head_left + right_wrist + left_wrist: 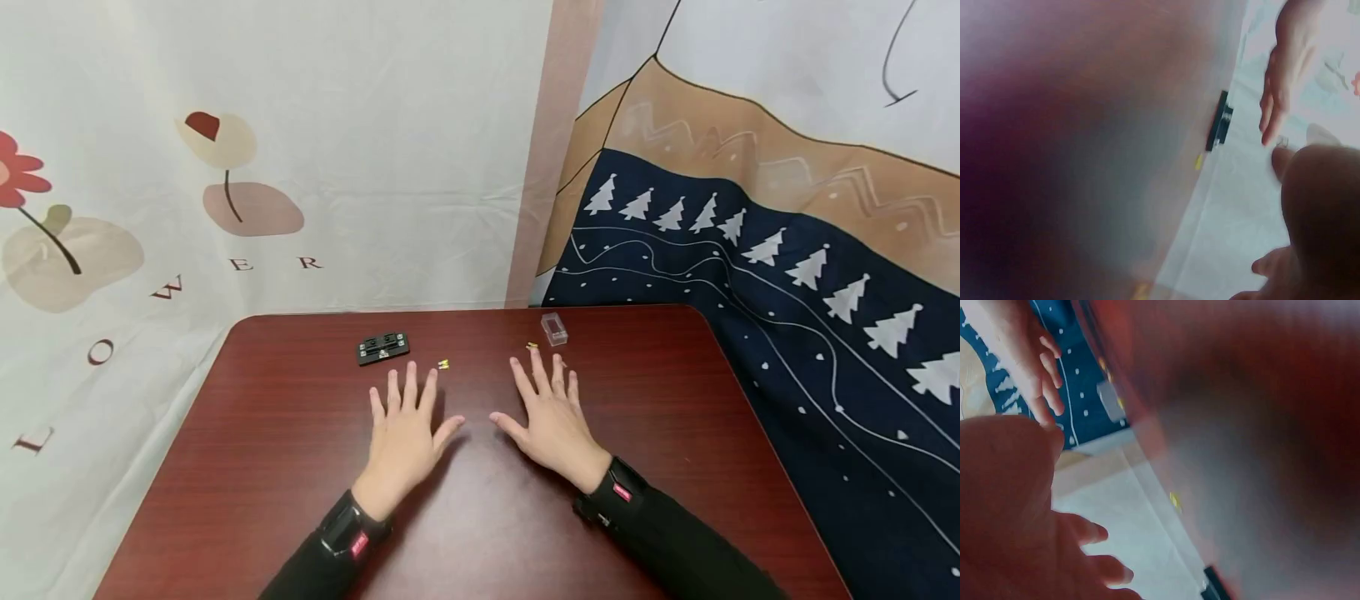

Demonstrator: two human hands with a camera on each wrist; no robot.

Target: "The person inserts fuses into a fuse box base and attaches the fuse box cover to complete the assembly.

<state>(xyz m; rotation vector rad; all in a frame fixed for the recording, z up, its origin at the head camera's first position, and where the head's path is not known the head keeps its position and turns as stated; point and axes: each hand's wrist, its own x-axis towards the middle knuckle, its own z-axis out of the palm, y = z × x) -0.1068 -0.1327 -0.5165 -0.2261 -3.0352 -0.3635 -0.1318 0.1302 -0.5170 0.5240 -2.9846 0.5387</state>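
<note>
My left hand is held palm down above the table with its fingers spread and nothing in it. Just beyond its fingertips lies a flat black rectangular piece with small raised fittings on top. Small yellow pieces rest to the right of it. My right hand, likewise spread and palm down, holds nothing. Near its fingertips is another small yellow item, with a clear plastic box just behind. In the right wrist view the black piece appears edge-on; the yellow items are too small to identify.
A reddish-brown wooden table spans the lower view, its rounded far edge close behind the small items. Behind it hang a white cloth with flowers and letters and, on the right, a dark blue cloth with white trees.
</note>
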